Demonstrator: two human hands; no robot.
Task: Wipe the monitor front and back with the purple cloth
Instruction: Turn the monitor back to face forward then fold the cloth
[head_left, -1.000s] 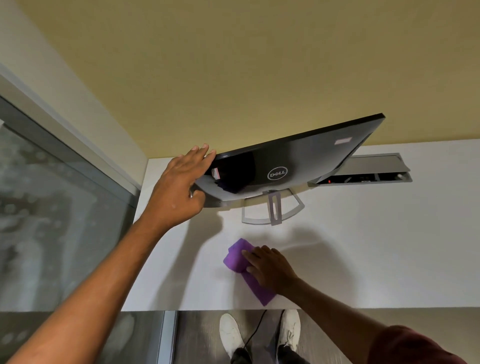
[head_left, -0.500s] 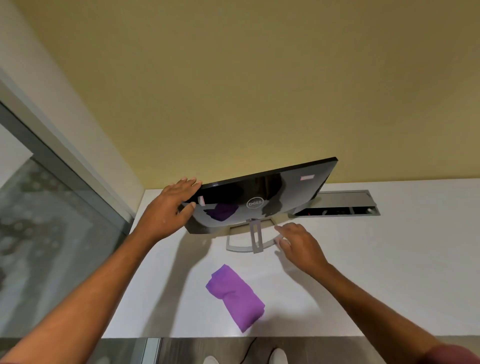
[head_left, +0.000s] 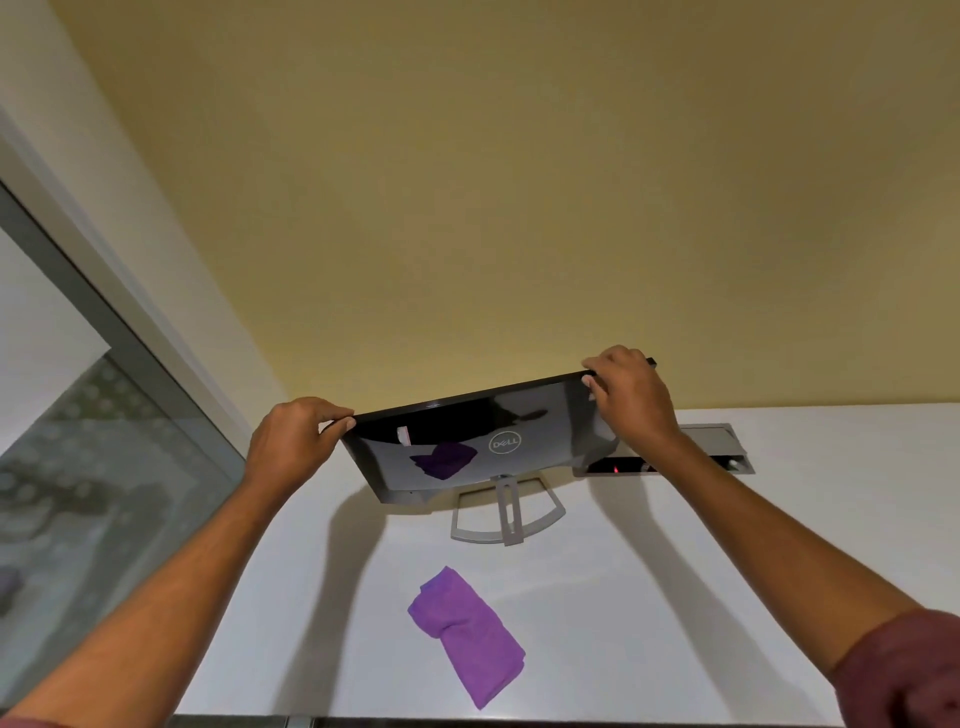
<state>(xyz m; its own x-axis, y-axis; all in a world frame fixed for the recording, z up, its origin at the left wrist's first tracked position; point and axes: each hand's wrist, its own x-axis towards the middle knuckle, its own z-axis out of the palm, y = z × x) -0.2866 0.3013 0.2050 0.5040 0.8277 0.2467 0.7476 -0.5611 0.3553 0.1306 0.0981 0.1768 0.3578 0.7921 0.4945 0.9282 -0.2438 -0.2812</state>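
Fingers (head_left: 336, 422) of my left hand (head_left: 291, 447) and right hand (head_left: 631, 400) pinch the Dell monitor (head_left: 467, 447) by its top edge, presumably to turn it; purple cloth (head_left: 467, 634) lies unheld on the surface (head_left: 675, 597).

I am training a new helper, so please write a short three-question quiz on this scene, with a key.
1. True or false: the left hand and the right hand both grip the monitor at its top edge.
2. Where is the cloth? A) in a hand B) on the desk C) draped over the monitor
3. Fill in: the logo on the monitor reads ____.
Key: 1 true; 2 B; 3 Dell.
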